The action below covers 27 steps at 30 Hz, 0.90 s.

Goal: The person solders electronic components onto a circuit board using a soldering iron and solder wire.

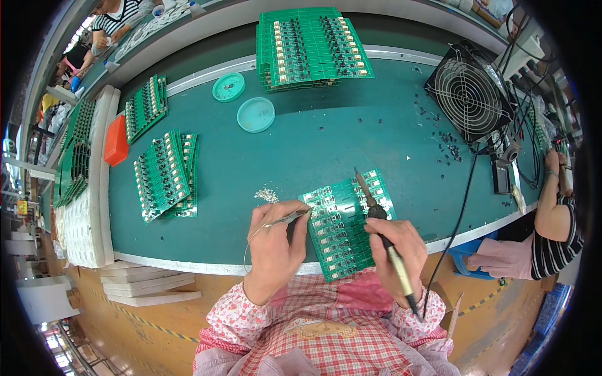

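Observation:
A green circuit board with rows of small parts lies at the table's front edge, its near corner jutting past it. My left hand is closed on metal tweezers, whose tips are over the board's upper left edge. A thin wire loops beside that hand. In my closed right hand is a soldering iron. Its tip points away from me, over the board's far right part; whether it touches cannot be told. Tiny pale components lie in a heap just beyond my left hand.
More circuit boards lie at left, near a red box. Two turquoise dishes and a board stack stand farther back. At right are a black fan, scattered black bits, a cable and another person's arm.

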Each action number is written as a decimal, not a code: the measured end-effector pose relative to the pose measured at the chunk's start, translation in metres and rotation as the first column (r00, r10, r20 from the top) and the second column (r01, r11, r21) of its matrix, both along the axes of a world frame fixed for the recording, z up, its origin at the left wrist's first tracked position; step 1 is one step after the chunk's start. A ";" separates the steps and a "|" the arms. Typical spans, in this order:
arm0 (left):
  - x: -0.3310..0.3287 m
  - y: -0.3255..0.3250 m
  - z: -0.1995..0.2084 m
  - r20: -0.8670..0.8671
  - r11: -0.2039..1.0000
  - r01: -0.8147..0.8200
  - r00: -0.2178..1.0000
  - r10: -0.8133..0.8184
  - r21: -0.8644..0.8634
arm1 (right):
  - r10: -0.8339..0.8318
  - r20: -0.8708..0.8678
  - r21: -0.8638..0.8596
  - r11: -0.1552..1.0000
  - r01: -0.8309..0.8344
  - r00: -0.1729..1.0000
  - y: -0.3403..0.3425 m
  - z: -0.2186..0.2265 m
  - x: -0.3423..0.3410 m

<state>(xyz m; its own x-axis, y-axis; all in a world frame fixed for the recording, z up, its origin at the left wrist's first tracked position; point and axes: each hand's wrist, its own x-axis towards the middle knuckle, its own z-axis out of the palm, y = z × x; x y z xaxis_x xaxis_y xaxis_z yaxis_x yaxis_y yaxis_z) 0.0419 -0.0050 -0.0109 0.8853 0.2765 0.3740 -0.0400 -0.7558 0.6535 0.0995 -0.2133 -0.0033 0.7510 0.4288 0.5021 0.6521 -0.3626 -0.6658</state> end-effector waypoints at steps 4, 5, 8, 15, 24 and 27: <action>0.000 -0.001 0.001 -0.009 1.000 -0.002 1.000 0.002 -0.006 | -0.056 0.072 -0.147 0.987 0.066 0.996 0.009 -0.005 -0.007; -0.001 0.000 0.001 -0.008 1.000 -0.003 1.000 0.003 -0.004 | -0.055 0.073 -0.145 0.987 0.065 0.996 0.009 -0.006 -0.007; -0.005 0.002 0.005 -0.015 1.000 0.002 1.000 -0.001 0.009 | -0.047 0.100 -0.161 0.985 0.063 0.994 0.009 -0.008 -0.007; -0.026 0.018 0.007 -0.020 0.994 -0.111 0.994 0.111 -0.019 | -0.060 0.102 -0.035 0.997 0.064 0.993 0.006 -0.006 -0.009; -0.031 0.015 0.001 -0.015 0.994 -0.102 0.995 0.103 0.023 | -0.028 0.117 0.053 0.998 0.022 0.993 0.002 -0.005 -0.011; -0.032 0.017 0.001 -0.020 0.992 -0.124 0.992 0.125 0.008 | -0.031 0.110 0.061 0.998 0.024 0.993 0.003 -0.006 -0.011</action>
<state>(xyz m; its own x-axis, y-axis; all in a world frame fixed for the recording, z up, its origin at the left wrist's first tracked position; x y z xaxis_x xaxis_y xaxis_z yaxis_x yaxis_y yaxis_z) 0.0101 0.0119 -0.0101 0.8517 0.3826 0.3581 0.0681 -0.7584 0.6482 0.0881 -0.2107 -0.0090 0.7008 0.3756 0.6065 0.7131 -0.3436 -0.6111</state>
